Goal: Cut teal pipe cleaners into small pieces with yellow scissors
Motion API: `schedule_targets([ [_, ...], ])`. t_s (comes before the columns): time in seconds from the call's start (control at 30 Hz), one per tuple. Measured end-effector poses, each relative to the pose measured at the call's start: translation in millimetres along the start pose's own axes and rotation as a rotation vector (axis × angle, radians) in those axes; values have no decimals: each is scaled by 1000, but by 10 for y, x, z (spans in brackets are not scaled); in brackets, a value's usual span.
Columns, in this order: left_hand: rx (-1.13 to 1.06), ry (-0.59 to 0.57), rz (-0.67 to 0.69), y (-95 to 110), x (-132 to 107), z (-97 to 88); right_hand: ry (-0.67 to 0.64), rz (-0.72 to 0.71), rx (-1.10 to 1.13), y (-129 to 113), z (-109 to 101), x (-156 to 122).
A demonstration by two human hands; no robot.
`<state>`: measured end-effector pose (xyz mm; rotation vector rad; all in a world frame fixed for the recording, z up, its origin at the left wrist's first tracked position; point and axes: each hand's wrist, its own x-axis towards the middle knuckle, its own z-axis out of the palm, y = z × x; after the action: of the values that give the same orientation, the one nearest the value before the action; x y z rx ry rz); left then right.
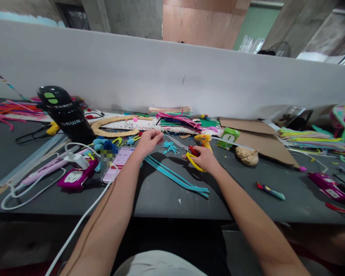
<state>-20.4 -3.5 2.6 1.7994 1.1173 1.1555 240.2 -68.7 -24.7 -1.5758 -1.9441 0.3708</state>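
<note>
Far-left edge of the table (161, 205): heap of orange & pink pipe cleaners (15, 108). Next a black tumbler (65, 115) w/ green dots on the lid, a white cable (31, 191) looping toward the front edge, a magenta gadget (74, 177) w/ a white label, and a phone (119, 159) lying flat, screen up. Behind those, nearer the back edge, a rope ring (115, 126) & blue pom-poms (103, 145). Mid-table, the L hand (149, 140) is closed in a pinch on the far ends of the teal pipe cleaners (175, 178), fingertips together. The strands run from that pinch diagonally to the front edge, lying approx. side by side. Just right of the pinch sits a scatter of teal offcuts (169, 146). The R hand (205, 159) is curled through the yellow loops of the scissors (186, 147), blades pointing left at the pinched ends; can't tell how far they're parted. To snip well here, IMO: keep the strands bunched & taut, and feed them deep into the blades rather than the tips, since the wire core likely resists. Cut square, w/ the L fingertips clear of the edge. Right of that: a green carton (228, 137), a beige lump (247, 156), and a cardboard sheet (258, 136) reaching the back edge. A teal-tipped pen-like tool (270, 191) lies nearer the front.
</note>
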Motion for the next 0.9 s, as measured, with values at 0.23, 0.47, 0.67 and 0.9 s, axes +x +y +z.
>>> schedule_targets([
  [0.23,-48,5,-10,-18,11,8,11,11,12,-47,-17,-1],
  [0.47,-70,24,-8,9,8,25,43,6,2,-104,-42,-28],
  [0.67,-91,26,0,-18,10,41,27,0,-12,-53,-8,2],
  [0.9,-111,29,22,-65,17,53,-2,10,-18,-50,-16,5],
])
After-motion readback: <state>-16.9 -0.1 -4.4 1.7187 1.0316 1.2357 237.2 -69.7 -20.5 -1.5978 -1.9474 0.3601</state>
